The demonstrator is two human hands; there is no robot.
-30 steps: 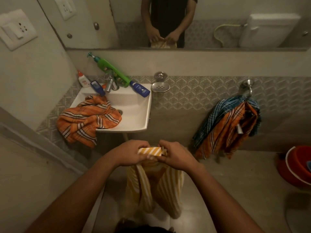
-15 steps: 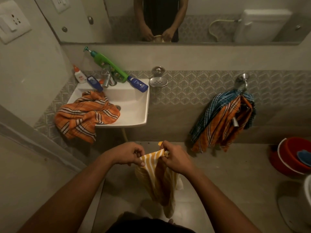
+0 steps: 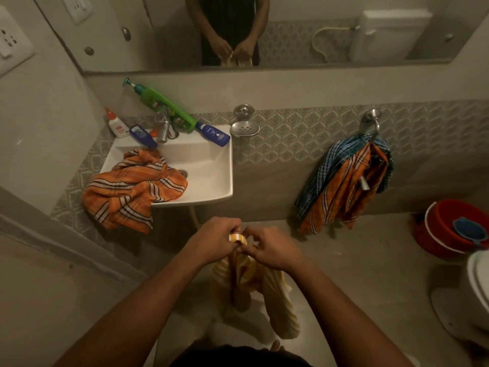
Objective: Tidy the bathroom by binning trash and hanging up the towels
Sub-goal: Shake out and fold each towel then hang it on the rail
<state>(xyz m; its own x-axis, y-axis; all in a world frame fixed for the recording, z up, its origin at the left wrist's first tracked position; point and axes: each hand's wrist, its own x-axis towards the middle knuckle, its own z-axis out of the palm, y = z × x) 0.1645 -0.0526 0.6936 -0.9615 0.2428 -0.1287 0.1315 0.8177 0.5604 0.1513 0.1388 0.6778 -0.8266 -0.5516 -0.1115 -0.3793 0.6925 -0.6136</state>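
A yellow-and-white striped towel [image 3: 277, 292] hangs down in front of me, bunched at its top. My left hand [image 3: 214, 241] and my right hand [image 3: 270, 247] both pinch that top edge, close together, fingers curled round the cloth. An orange striped towel [image 3: 132, 189] lies crumpled over the left rim of the white sink [image 3: 211, 181]. On the wall to the right, a metal towel ring [image 3: 370, 125] carries a blue checked towel [image 3: 317, 181] and an orange checked towel [image 3: 341, 192].
Bottles crowd the back of the sink: a green pump bottle [image 3: 164, 104], a blue tube [image 3: 214, 133], a small white bottle [image 3: 116, 125]. An empty soap dish [image 3: 244, 128] is fixed to the wall. A red bucket [image 3: 449, 226] and a toilet [image 3: 476, 287] stand at the right.
My hands have gathered the yellow towel's top edge tighter and come closer together. The view has shifted slightly left and down; the toilet now shows at the right.
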